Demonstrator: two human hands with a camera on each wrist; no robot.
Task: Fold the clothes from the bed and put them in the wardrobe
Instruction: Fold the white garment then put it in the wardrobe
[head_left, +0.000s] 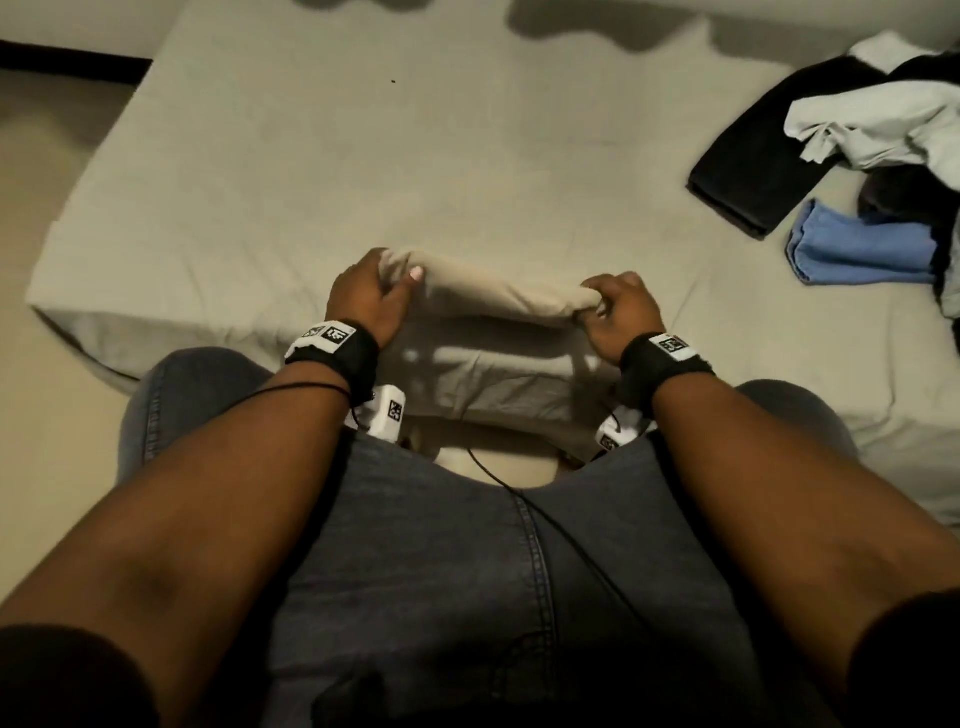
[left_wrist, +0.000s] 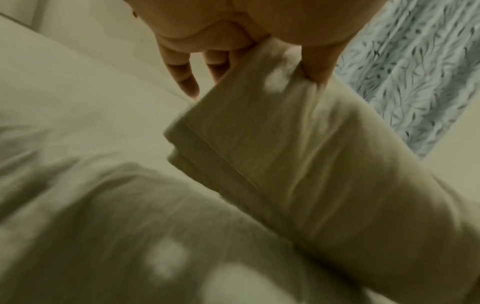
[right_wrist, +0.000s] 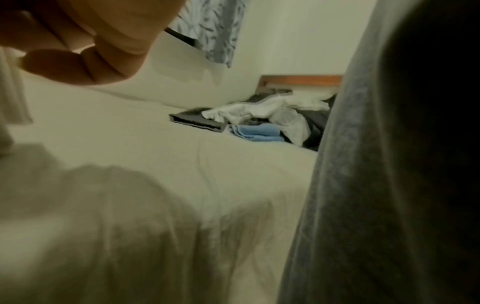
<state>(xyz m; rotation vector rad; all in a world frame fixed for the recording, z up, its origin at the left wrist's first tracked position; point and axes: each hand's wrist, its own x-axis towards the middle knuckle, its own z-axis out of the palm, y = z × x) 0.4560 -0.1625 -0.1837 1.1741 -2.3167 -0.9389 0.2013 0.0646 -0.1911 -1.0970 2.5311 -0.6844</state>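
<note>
Nearest, the person's jeans (head_left: 467, 571) press against the bed (head_left: 311, 156) edge. Just beyond, the beige garment (head_left: 493, 296) lies on the bed, mid-fold: the far edge is lifted over the near part. The left hand (head_left: 369, 291) pinches the left end, thumb on top, some fingers loose in the left wrist view. The right hand (head_left: 618, 306) grips the right end, fingers curled in. So one garment is part folded, not yet flat or stacked. Farther right, a black piece (head_left: 748, 171) and a blue piece (head_left: 862, 249) look folded already. Behind them a loose pile (head_left: 893, 124) of white and dark clothes waits, unfolded. No wardrobe is in view, so probably nothing is put away; most of the task remains.
</note>
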